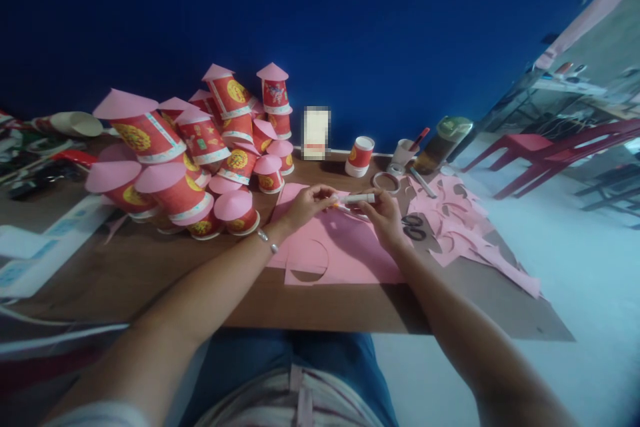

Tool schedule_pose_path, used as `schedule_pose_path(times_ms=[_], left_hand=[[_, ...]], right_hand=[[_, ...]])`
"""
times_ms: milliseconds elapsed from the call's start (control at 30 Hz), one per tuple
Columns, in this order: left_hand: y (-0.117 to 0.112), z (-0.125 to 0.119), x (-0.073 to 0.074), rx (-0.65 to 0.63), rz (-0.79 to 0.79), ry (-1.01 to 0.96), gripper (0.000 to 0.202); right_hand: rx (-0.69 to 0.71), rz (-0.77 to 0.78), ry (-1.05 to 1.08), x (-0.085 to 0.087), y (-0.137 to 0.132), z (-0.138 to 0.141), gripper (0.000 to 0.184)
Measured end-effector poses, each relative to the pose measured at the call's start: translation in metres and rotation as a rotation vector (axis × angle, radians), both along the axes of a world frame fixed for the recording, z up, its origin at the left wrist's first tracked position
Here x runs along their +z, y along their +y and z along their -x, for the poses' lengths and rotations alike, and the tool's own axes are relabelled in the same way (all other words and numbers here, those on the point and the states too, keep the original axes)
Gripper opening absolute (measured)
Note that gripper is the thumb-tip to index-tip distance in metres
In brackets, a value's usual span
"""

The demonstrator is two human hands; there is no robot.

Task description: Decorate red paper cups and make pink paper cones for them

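My right hand (386, 217) grips a white tube (361, 199) that looks like a glue stick, held level above the pink paper sheets (345, 247). At the tube's other end, the fingers of my left hand (311, 205) are pinched together near a small clear and orange part, too small to make out. Below the tube shows a pale curved edge that I cannot identify. A round hole is cut in the sheets near their front. Beside my right hand lie scissors (414, 228), their dark handles showing, blades hidden.
Red paper cups with pink cone tops (175, 190) are piled at the left. Behind the sheets stand a lidless red cup (360, 157), a tape roll (386, 181), a pen cup (403, 152) and a jar (443, 145). Pink scraps (455, 213) cover the right side.
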State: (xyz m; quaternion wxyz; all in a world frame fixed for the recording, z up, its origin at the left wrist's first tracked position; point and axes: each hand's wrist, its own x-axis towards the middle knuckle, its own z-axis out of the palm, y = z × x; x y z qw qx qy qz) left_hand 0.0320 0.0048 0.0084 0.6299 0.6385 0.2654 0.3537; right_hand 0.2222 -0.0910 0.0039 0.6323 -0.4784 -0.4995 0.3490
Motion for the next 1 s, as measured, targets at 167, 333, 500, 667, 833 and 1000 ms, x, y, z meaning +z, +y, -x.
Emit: schedule_pose_path(times_ms=[167,333,500,667,833,1000], left_hand=[[0.0,0.0011,0.0013,-0.032,0.029,0.018,0.04],[-0.0002,-0.0005,-0.0005,-0.012,0.083,0.002,0.041],[-0.0004,-0.0006,0.0006,0.008,0.092,-0.031,0.038],[-0.0004,-0.0008,0.0025,-0.006,0.162,-0.088,0.038],[-0.0003,-0.0011,0.0,-0.017,0.131,-0.061,0.037],[-0.0008,0.0003,0.0006,0.007,0.043,-0.016,0.033]], right_hand=[[0.019,0.034,0.13,-0.0027,0.0047,-0.0043,0.043],[0.026,0.059,0.171,-0.0042,0.007,-0.0058,0.046],[0.012,0.079,0.136,-0.0042,0.0061,-0.0061,0.045],[-0.012,0.078,0.134,-0.0023,0.0047,-0.0051,0.047],[0.007,0.099,0.081,-0.0029,0.0041,-0.0035,0.046],[-0.022,0.124,-0.051,-0.0094,0.0038,-0.0056,0.051]])
